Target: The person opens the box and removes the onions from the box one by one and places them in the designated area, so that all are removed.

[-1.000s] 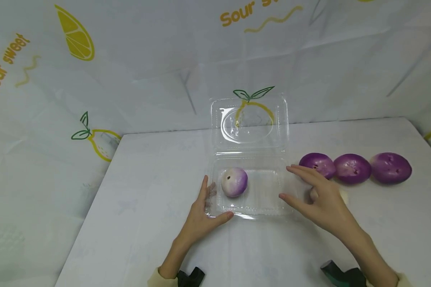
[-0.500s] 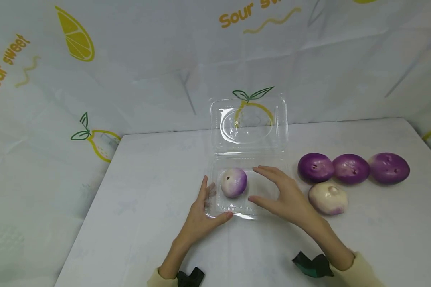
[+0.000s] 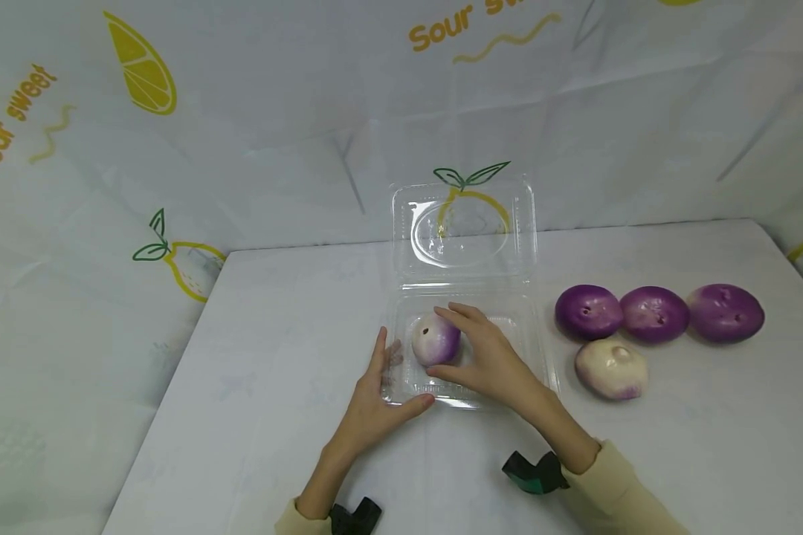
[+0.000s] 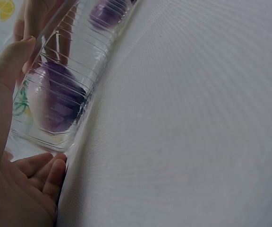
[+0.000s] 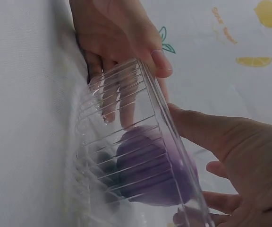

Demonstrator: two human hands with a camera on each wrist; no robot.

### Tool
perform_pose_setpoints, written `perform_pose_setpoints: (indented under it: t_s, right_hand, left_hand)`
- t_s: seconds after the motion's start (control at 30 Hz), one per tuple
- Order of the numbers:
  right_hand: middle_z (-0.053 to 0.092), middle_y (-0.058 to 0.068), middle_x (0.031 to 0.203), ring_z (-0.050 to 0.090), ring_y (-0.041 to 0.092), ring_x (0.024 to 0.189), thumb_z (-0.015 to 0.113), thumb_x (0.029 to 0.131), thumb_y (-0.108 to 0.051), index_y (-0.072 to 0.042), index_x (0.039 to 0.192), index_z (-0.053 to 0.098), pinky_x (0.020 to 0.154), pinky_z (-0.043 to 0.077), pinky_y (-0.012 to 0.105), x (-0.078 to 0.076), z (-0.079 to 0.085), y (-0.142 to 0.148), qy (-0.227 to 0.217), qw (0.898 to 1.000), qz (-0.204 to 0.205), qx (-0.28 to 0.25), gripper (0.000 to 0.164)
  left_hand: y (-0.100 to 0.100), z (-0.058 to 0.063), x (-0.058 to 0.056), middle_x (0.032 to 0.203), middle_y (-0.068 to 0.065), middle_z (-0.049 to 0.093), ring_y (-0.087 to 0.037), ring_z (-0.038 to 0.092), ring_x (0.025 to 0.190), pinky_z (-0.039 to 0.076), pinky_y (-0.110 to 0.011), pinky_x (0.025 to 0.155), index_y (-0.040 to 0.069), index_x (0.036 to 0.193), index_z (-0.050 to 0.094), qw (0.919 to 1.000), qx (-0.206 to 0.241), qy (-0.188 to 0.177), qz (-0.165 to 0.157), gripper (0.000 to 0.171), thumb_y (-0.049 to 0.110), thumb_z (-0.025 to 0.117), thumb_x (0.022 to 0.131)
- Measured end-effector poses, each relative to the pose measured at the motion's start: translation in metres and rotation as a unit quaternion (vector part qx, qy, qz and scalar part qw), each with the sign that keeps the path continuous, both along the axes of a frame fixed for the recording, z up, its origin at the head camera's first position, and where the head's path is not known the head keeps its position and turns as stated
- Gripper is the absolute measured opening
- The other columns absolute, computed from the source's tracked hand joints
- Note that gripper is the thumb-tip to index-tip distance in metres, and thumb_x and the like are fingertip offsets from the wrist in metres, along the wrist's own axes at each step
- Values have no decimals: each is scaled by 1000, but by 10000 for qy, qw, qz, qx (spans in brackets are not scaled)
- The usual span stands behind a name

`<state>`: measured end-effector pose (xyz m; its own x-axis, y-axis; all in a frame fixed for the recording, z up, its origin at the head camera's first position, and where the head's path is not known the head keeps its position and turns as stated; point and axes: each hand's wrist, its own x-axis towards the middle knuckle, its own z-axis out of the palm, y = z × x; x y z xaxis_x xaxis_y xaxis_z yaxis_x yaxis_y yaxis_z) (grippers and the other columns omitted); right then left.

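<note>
A clear plastic clamshell box (image 3: 468, 405) stands on the table with its lid (image 3: 465, 256) raised at the back. In its left half lies a purple-and-white onion (image 3: 435, 343) with a small dark hole. My right hand (image 3: 491, 368) reaches in from the right and holds the onion, fingers behind it and thumb in front. My left hand (image 3: 368, 409) rests at the box's front left corner, thumb at the front rim and straight fingers along the left side. Through the ribbed wall, the onion (image 5: 148, 165) shows in the right wrist view.
Right of the box, three purple onions (image 3: 654, 315) lie in a row, with a whiter onion (image 3: 611, 370) in front of them. Behind the white table (image 3: 274, 334) hangs a lemon-print cloth (image 3: 294, 126).
My right hand has moved left from beside the right-hand onions, over the box, to the onion inside. My left hand and the box have stayed in place.
</note>
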<state>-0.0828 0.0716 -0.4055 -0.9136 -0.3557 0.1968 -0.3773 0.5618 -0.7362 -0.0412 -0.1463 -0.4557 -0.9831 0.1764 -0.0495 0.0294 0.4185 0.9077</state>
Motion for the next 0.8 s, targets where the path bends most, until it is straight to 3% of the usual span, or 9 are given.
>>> perform_pose_setpoints:
  t_s: [0.23, 0.8]
  right_hand:
    - [50, 29, 150, 53, 51, 133, 92, 74, -23, 0, 145, 55, 107, 48, 62, -5, -5, -8, -234, 9996, -98, 85, 83]
    - [60, 26, 141, 58, 46, 131, 93, 72, -19, 1, 135, 63, 106, 50, 58, -3, -16, -9, 34, 9994, -328, -41, 72]
  left_hand:
    - [0, 1, 0, 164, -4, 40, -26, 44, 148, 37, -60, 118, 27, 166, 6, 10000, -1, -5, 4, 119, 38, 88, 79]
    - [0, 0, 0, 164, -4, 41, -26, 44, 149, 38, -58, 118, 26, 166, 8, 10000, -23, -1, 31, 119, 38, 88, 79]
